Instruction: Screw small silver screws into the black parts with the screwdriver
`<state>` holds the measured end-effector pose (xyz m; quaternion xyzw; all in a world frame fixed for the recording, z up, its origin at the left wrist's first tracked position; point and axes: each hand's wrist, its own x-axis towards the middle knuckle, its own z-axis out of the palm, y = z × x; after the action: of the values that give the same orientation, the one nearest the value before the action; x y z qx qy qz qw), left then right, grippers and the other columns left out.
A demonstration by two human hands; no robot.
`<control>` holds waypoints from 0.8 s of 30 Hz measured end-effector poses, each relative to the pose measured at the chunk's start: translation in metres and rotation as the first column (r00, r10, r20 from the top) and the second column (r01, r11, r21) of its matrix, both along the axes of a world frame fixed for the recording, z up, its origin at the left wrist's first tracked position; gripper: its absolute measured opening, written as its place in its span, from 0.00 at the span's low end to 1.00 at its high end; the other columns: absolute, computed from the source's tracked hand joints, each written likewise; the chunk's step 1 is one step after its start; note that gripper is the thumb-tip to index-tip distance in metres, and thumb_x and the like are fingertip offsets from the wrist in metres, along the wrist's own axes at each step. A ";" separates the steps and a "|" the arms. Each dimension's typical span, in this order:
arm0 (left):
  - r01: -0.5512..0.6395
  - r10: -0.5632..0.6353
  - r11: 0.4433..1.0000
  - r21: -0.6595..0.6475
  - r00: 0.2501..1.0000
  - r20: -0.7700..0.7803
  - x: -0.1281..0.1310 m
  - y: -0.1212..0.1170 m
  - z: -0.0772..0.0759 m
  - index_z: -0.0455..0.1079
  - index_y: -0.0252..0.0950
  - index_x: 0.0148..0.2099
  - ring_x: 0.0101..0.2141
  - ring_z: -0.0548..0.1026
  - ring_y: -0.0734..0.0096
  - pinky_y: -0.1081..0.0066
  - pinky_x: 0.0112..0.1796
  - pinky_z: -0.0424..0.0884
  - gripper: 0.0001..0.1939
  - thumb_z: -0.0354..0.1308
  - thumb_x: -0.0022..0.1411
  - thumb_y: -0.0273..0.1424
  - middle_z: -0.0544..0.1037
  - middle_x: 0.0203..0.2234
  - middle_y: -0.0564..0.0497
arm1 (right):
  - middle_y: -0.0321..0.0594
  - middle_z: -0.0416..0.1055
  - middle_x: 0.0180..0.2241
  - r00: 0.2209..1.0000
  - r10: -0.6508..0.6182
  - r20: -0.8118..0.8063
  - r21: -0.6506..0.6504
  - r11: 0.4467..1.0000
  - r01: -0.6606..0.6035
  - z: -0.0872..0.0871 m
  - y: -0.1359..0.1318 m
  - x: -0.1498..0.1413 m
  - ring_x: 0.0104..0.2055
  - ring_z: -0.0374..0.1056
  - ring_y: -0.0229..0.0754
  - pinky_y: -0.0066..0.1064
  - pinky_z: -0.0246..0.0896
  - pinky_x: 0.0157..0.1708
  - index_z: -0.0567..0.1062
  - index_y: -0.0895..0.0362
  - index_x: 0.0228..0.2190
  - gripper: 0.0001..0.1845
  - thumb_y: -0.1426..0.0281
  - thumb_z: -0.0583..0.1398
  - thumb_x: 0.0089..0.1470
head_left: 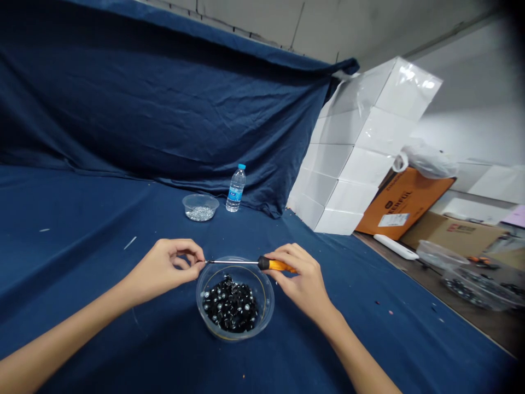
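Backed by a navy curtain (172, 104) and laid below with a dark blue cloth (102, 219). Has a round clear plastic bowl (269, 301) low near the middle, taken as the clock's centre, heaped with small black-and-silver parts (232, 306). Grasps a screwdriver (259, 263) by its orange-and-black handle in the right hand (301, 273), at two o'clock, with fingers and thumb closed round it. Holds it about level above the bowl's far side, at twelve o'clock, handle towards three and tip towards nine. Pinches a tiny dark piece (208, 261) at that tip with the left hand (172, 268), at ten o'clock; cannot tell what it is. Farther off, includes a smaller clear tub (188, 207) of fine silvery pieces (200, 213) at eleven o'clock, near an upright, blue-capped water bottle (235, 192) at twelve. Rises between one and two into stacked white boxes (348, 164), then passes at two to an orange carton (404, 205), and at three to clear plastic packets (479, 287), contents too blurred to name.
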<state>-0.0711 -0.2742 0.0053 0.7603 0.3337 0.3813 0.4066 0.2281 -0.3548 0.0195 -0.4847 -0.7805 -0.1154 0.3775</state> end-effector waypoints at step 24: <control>0.027 -0.026 0.999 0.019 1.000 -0.003 -0.009 0.008 -0.002 0.78 0.37 0.38 0.31 0.79 0.71 0.72 0.35 0.80 0.10 0.65 0.62 0.39 0.79 0.35 0.51 | 0.42 0.79 0.36 0.925 0.125 -0.359 -0.204 0.956 -0.209 0.012 0.000 0.005 0.37 0.75 0.45 0.37 0.69 0.38 0.82 0.54 0.34 0.07 0.71 0.70 0.49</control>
<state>-0.0803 -0.2666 0.0033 0.7690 0.3206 0.3778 0.4040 0.2333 -0.3548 0.0314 -0.4704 -0.7499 0.0979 0.4547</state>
